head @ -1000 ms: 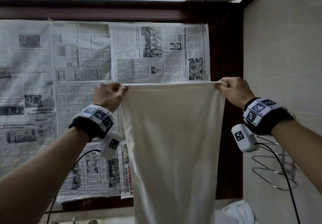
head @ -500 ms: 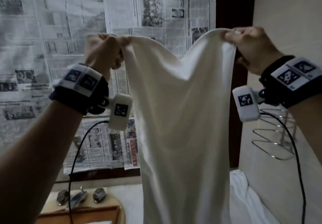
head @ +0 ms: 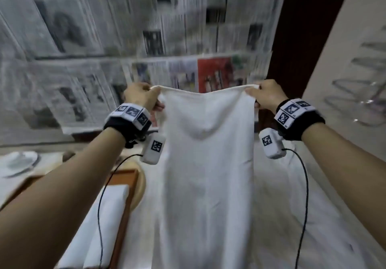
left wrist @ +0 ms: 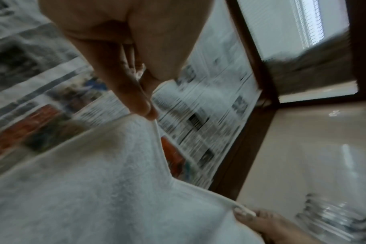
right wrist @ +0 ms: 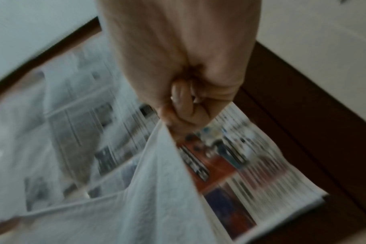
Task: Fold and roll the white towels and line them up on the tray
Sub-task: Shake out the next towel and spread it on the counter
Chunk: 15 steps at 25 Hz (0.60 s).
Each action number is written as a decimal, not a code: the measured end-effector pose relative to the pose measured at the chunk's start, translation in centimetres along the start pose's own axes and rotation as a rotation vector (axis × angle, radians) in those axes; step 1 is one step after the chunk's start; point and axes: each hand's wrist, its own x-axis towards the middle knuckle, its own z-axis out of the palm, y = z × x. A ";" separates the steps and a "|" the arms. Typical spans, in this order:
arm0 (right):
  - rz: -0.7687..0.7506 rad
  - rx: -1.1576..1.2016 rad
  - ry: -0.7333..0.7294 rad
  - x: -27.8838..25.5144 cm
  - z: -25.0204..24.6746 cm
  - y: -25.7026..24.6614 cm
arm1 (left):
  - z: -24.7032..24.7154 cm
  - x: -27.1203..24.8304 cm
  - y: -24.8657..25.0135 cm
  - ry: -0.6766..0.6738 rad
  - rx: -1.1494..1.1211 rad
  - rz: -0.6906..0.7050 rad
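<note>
A white towel (head: pixel 206 164) hangs lengthwise in front of me, its top edge sagging a little between my hands. My left hand (head: pixel 144 97) pinches the top left corner and my right hand (head: pixel 265 95) pinches the top right corner. The left wrist view shows the towel (left wrist: pixel 94 189) held at my fingertips (left wrist: pixel 145 109), with my right hand (left wrist: pixel 261 221) at the far corner. In the right wrist view my curled fingers (right wrist: pixel 184 107) clamp the towel (right wrist: pixel 153 189). A wooden tray (head: pixel 123 185) at the lower left holds folded white towels (head: pixel 104 216). The hanging towel's lower end runs out of view.
Newspaper sheets (head: pixel 104 49) cover the window behind the counter. A beige tiled wall (head: pixel 344 70) with a wire rack (head: pixel 361 93) stands on the right. More white cloth (head: pixel 302 216) lies on the counter at the right, and a white dish (head: pixel 18 160) sits at the far left.
Both hands have come down with the towel, from high in front of the window to just above the counter. My head has tipped down, so the tray and counter now show.
</note>
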 end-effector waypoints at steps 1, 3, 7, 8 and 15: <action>0.032 -0.056 -0.047 -0.2 2.4 2.6 | 1.6 -0.1 -3.0 -0.017 0.044 -0.042; 0.103 -0.051 -0.109 -0.4 6.6 6.7 | 4.1 0.0 -8.1 -0.045 0.091 -0.127; 0.304 0.202 -0.158 -4.0 15.4 15.0 | 7.5 -0.1 -18.8 -0.011 0.375 -0.092; 0.305 0.079 -0.255 -6.7 17.8 17.5 | 8.5 -1.7 -21.8 -0.057 0.483 -0.084; 0.194 -0.466 -0.686 -17.6 25.3 27.1 | 12.4 -14.1 -35.1 -0.752 0.897 -0.111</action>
